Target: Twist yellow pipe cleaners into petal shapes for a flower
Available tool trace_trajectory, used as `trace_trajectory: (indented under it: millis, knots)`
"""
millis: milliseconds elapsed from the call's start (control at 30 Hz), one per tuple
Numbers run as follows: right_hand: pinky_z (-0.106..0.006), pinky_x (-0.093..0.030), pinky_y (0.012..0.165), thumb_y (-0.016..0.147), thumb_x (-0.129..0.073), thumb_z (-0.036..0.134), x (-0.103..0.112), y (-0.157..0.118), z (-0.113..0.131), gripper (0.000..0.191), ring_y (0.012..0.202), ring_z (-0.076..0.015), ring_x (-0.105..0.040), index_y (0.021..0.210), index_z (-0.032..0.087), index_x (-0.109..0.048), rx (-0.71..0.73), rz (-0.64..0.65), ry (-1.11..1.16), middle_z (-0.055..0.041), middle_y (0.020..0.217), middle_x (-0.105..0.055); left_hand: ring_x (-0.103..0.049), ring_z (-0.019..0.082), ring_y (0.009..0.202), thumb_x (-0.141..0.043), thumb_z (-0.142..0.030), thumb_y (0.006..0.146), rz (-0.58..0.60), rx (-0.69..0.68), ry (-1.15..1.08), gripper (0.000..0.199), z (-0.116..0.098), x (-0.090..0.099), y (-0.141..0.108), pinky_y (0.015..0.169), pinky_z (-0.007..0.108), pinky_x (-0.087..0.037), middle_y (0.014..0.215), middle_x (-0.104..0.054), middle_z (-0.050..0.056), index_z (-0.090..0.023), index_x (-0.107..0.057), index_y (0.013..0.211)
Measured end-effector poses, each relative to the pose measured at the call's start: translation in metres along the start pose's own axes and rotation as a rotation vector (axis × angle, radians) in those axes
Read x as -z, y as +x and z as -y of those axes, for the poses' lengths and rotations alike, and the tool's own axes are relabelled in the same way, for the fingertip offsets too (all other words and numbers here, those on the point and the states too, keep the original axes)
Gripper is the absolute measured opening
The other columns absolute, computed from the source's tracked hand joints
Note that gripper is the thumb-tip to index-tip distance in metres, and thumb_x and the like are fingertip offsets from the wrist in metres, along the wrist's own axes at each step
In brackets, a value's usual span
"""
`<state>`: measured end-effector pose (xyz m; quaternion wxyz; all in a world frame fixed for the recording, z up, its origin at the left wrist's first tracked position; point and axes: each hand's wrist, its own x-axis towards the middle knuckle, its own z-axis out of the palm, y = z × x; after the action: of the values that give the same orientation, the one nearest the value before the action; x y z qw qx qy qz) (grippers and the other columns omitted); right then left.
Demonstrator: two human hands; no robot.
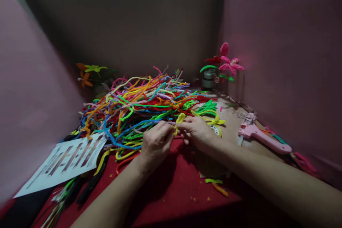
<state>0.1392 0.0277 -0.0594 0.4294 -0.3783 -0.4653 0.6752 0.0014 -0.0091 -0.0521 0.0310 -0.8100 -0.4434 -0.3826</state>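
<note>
My left hand (157, 142) is closed, its fingers pinched at the lower left of a small yellow fuzzy piece (180, 118). Close beside it, my right hand (196, 130) pinches the same piece from the right, thumb and forefinger together. The yellow piece has a rounded loop standing up between the two hands and a short part hanging below. Behind the hands lies a large tangled pile of coloured pipe cleaners (144, 96). A yellow flower shape (217, 120) lies just beyond my right wrist.
A pink glue gun (267, 139) lies at the right. At the left are a printed sheet (66, 160) and yellow-black handled pliers (96, 178). Pink flowers (231, 65) stand by a grey container (208, 79) at the back. Green and orange scraps (219, 188) lie near the front.
</note>
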Motion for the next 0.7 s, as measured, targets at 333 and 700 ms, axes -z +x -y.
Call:
trace_trajectory:
  millis: [333,700]
  knots:
    - [-0.019,-0.021,0.036,0.063,-0.064,0.025,0.004,0.000,-0.005,0.016,0.037,-0.0039,-0.032,0.060,0.015,-0.052,0.099,0.002,0.163,0.0065,0.046,-0.044,-0.055,0.013,0.069,-0.052,-0.033,0.079,0.056,0.462,-0.503,0.020,-0.002,0.010,0.008,0.062,0.023,-0.043,0.076,-0.061,0.003,-0.016,-0.061,0.082]
    - [-0.021,-0.038,0.053,0.069,-0.062,0.028,0.003,-0.009,0.003,0.015,0.054,-0.0091,-0.053,0.070,0.013,-0.063,0.185,0.202,0.109,0.0008,0.058,-0.058,-0.050,0.007,0.047,-0.062,-0.024,0.072,0.369,0.909,-1.388,0.016,0.006,0.004,0.008,0.039,0.017,-0.041,0.066,-0.057,0.004,-0.009,-0.061,0.076]
